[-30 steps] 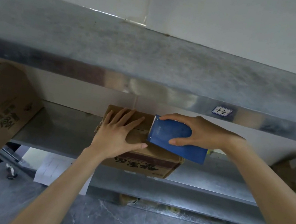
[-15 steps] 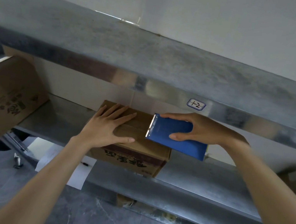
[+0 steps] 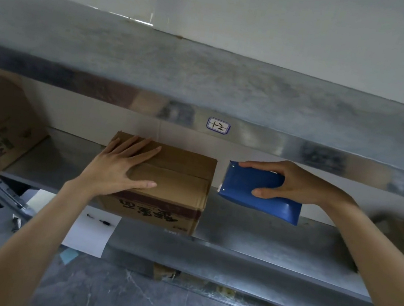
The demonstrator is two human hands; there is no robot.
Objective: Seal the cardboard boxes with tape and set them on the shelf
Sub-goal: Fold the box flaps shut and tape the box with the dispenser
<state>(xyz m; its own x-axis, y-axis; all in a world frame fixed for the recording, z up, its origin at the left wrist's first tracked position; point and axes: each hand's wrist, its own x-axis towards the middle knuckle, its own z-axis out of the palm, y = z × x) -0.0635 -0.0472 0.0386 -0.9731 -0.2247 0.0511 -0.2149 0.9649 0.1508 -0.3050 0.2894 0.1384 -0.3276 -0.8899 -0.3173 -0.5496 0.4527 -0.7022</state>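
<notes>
Pressing box [image 3: 178, 175] on steel shelf [image 3: 261, 239], left hand [image 3: 119, 166] lies flat; right hand [image 3: 294, 183] grips dispenser [image 3: 248, 186].

Drawing the blue flat plastic tape dispenser [image 3: 250, 189] off the top of the brown cardboard box with red printing [image 3: 181, 176] and away to the right. Carrying it there in the right hand [image 3: 298, 186], clear of the lid, the toothed edge's resting place half a second ago. Hanging now over the bare grey metal shelf [image 3: 260, 244] near the box's right edge, an open gap showing between the dispenser's leading edge and the cardboard. Uncovering the right half of the lid, its flap seam now lying in full view.
</notes>
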